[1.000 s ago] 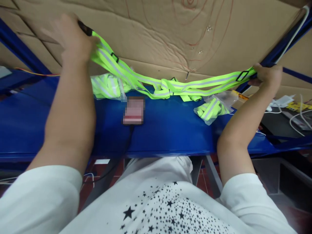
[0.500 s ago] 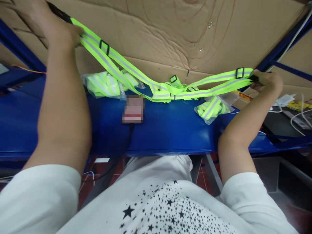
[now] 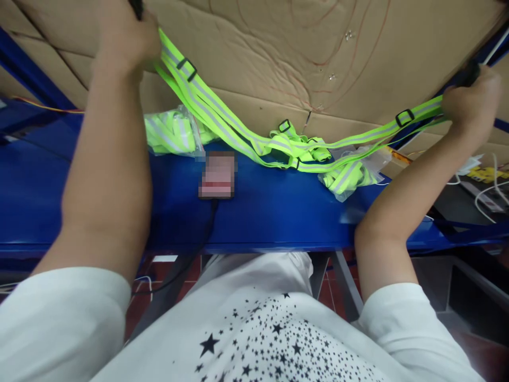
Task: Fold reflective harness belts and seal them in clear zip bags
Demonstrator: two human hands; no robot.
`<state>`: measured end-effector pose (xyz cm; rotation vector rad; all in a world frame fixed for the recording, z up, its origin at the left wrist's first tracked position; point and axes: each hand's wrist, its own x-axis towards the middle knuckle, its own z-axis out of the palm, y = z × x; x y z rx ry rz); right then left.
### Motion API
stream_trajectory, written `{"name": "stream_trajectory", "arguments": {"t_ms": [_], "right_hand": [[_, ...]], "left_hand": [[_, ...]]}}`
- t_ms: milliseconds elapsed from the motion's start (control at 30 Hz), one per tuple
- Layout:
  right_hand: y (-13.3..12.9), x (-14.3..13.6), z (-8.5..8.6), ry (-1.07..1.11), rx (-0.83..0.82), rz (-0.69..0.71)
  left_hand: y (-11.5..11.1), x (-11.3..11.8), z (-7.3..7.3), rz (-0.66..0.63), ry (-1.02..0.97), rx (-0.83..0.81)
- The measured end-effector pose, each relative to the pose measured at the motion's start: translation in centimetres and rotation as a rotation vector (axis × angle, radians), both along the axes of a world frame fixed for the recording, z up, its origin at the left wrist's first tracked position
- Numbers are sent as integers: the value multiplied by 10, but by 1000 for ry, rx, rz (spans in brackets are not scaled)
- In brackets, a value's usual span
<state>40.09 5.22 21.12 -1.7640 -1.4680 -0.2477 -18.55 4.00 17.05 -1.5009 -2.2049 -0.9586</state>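
A neon-yellow reflective strap harness [image 3: 234, 132] with grey stripes and black slide buckles hangs in a shallow curve between my hands. My left hand [image 3: 133, 42], at the top left, is closed round one end, where a black part shows above the fist. At the upper right my right hand [image 3: 471, 98] grips the other end, also with a black part sticking out. The harness's middle sags low over the blue table, in front of a bunched section of neon strap [image 3: 300, 143] with its own buckles.
On the blue table [image 3: 274, 212] lie a phone-like device [image 3: 217, 175], blurred out and on a black cable, and bagged neon straps at left [image 3: 170, 132] and right [image 3: 345, 178]. Cardboard [image 3: 254, 63] stands behind. Cables and small items [image 3: 487, 180] lie at far right.
My left hand has moved right and slightly up. My right hand has gone outward to the right and up, and the harness strands between them have spread and shifted.
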Motion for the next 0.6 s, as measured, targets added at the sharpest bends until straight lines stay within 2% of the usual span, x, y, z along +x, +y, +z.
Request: {"name": "stream_trajectory", "arguments": {"t_ms": [33, 67, 100, 167, 233, 300, 400, 433, 500, 600], "right_hand": [[-2, -11, 4, -79, 20, -5], [-5, -23, 7, -142, 26, 10], [-8, -37, 10, -204, 22, 46], [-15, -72, 15, -271, -7, 114], [-24, -112, 16, -351, -2, 187], [-34, -154, 11, -431, 7, 311], [-47, -209, -6, -570, -5, 545], [-49, -223, -12, -647, -13, 576], [-52, -242, -24, -706, -40, 610], [-49, -250, -31, -758, -65, 598]], "left_hand": [[-8, 17, 4, -43, -46, -12], [-15, 34, 8, -141, -84, -36], [-22, 50, 11, -293, -77, -41], [-33, 79, 15, -487, 4, -28], [-42, 103, 14, -595, 82, -28], [-49, 124, 12, -647, 143, -33], [-57, 146, 7, -649, 229, -93], [-59, 150, 6, -633, 236, -105], [-61, 154, 4, -617, 208, -108], [-61, 153, 1, -613, 127, -103]]}}
